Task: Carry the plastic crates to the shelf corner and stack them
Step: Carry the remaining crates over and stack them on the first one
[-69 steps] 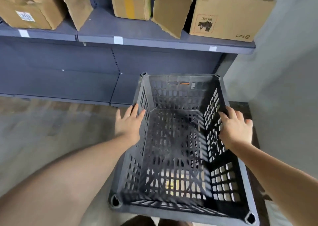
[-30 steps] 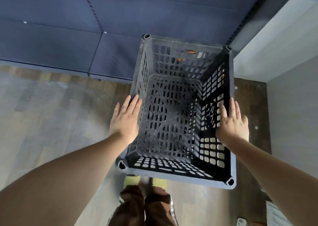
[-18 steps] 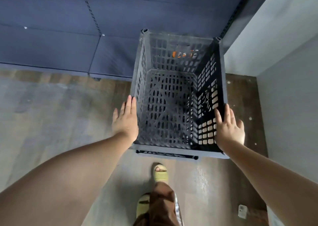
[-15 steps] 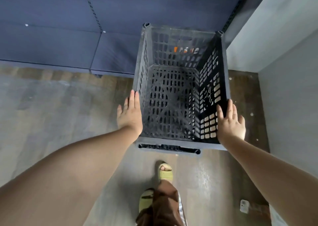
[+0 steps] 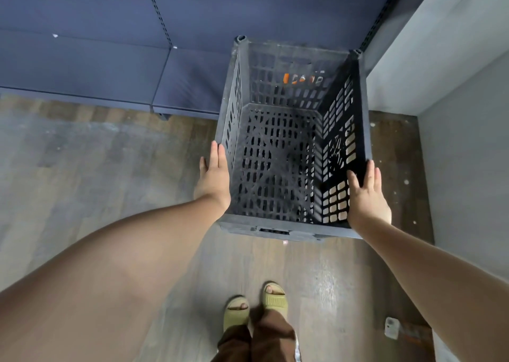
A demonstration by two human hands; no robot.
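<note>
Dark grey plastic crate, perforated, empty, by the blue shelf base at the wall corner. Left hand and right hand: flat, fingers extended, pressed against opposite crate sides

A: Soft, dim indoor light; a pale sheen on the floor ahead of the feet.
B: Wide-angle bending at the edges, and the near forearms look swollen and soft.

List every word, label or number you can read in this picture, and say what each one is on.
None can be read.
Orange and white label on the far wall of the crate: too blurred to read.
Small white object on the floor: no legible marking.
</note>
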